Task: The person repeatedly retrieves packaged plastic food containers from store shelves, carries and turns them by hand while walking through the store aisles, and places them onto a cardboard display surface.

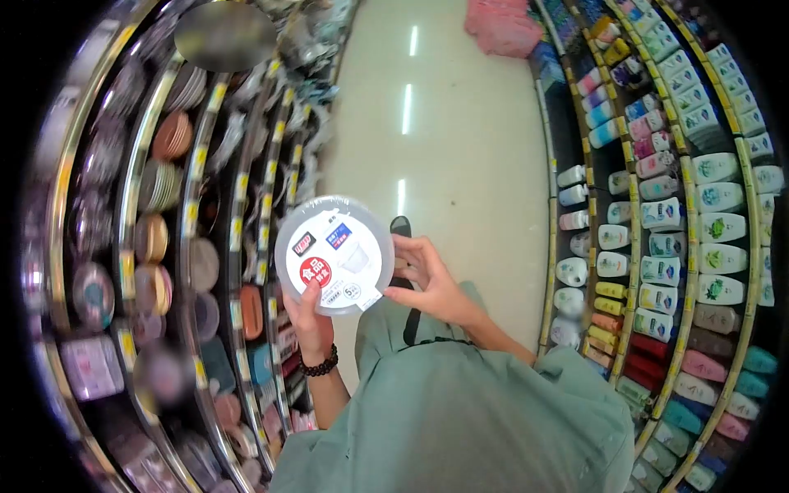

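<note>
A round, clear plastic food container [335, 255] with a white printed label on top is held up in front of my body, over the aisle. My left hand [309, 322] grips its lower left edge, with the thumb lying on the label near a red circle; a dark beaded bracelet circles that wrist. From the right side, my right hand [431, 283] holds the container's rim between its thumb and fingers. Some fingers of both hands are hidden behind the container.
Shelves on the left [197, 164] carry plates, bowls and boxes. Shelves on the right [629, 205] hold rows of bottles and packs. Between them runs a pale shiny floor [444, 123]. A pink bundle [503, 26] lies at the far end, on the right.
</note>
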A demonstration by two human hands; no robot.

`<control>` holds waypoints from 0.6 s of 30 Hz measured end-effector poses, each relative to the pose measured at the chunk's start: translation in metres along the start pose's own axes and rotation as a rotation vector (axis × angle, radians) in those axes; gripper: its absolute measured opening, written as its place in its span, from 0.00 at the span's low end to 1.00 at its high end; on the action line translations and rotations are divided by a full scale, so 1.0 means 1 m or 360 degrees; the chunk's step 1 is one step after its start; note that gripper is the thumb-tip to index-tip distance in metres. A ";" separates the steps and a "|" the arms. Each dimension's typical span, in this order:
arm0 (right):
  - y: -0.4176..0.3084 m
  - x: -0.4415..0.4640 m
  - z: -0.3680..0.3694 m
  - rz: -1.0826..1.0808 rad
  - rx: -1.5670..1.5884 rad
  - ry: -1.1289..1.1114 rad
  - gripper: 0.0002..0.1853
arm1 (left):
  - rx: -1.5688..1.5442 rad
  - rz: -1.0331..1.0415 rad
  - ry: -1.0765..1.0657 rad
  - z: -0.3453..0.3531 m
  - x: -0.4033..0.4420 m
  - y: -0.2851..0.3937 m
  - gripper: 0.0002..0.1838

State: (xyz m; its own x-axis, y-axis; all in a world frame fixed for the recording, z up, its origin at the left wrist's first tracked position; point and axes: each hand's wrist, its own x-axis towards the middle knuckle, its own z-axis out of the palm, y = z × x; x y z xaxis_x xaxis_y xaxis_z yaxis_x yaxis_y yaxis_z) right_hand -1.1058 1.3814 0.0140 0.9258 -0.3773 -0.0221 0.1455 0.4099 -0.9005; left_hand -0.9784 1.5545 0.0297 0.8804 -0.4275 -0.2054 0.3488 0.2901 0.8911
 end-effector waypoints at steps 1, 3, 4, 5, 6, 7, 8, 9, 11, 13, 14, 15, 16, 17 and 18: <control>-0.001 0.014 -0.011 0.0015 -0.0053 0.0035 0.37 | -0.0010 -0.0025 -0.0071 0.006 0.022 -0.007 0.30; -0.007 0.048 -0.037 0.0061 -0.0112 0.0114 0.36 | -0.0038 -0.0066 -0.0205 0.025 0.072 -0.022 0.29; -0.014 0.065 -0.048 0.0095 -0.0137 0.0154 0.35 | -0.0052 -0.0141 -0.0222 0.033 0.097 -0.028 0.29; -0.025 0.081 -0.059 0.0173 -0.0119 0.0190 0.34 | -0.0066 -0.0221 -0.0233 0.039 0.122 -0.033 0.30; -0.032 0.101 -0.069 0.0219 -0.0104 0.0242 0.35 | -0.0086 -0.0297 -0.0243 0.052 0.147 -0.032 0.30; -0.042 0.118 -0.085 0.0258 -0.0082 0.0280 0.35 | -0.0033 -0.0348 -0.0276 0.071 0.165 -0.029 0.31; -0.053 0.140 -0.098 0.0288 -0.0067 0.0314 0.36 | -0.0027 -0.0337 -0.0348 0.088 0.189 -0.026 0.32; -0.064 0.163 -0.109 0.0296 -0.0045 0.0327 0.37 | -0.0016 -0.0321 -0.0423 0.106 0.213 -0.022 0.34; -0.080 0.201 -0.127 0.0319 0.0015 0.0369 0.39 | 0.0055 -0.0286 -0.0584 0.130 0.261 -0.023 0.38; -0.088 0.236 -0.145 0.0332 0.0206 0.0430 0.41 | 0.0109 -0.0360 -0.0729 0.158 0.302 -0.016 0.38; -0.089 0.250 -0.151 0.0329 0.0312 0.0465 0.41 | 0.0148 -0.0399 -0.0810 0.168 0.320 -0.012 0.39; -0.092 0.262 -0.162 0.0276 0.0299 0.0476 0.42 | 0.0208 -0.0388 -0.0936 0.182 0.342 -0.011 0.39; -0.092 0.273 -0.171 0.0224 0.0287 0.0482 0.42 | 0.0232 -0.0379 -0.0961 0.194 0.358 -0.010 0.39; -0.094 0.288 -0.181 0.0169 0.0268 0.0483 0.43 | 0.0251 -0.0363 -0.0987 0.209 0.374 -0.009 0.39; -0.096 0.301 -0.191 0.0132 0.0284 0.0500 0.43 | 0.0268 -0.0354 -0.1006 0.223 0.389 -0.010 0.39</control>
State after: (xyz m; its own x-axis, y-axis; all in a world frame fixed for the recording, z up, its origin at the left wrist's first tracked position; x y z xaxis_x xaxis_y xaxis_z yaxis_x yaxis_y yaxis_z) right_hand -0.9075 1.0700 0.0111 0.7886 -0.5621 -0.2493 0.1586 0.5776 -0.8008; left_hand -0.7107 1.1949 0.0313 0.4194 -0.8934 -0.1610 0.3997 0.0225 0.9164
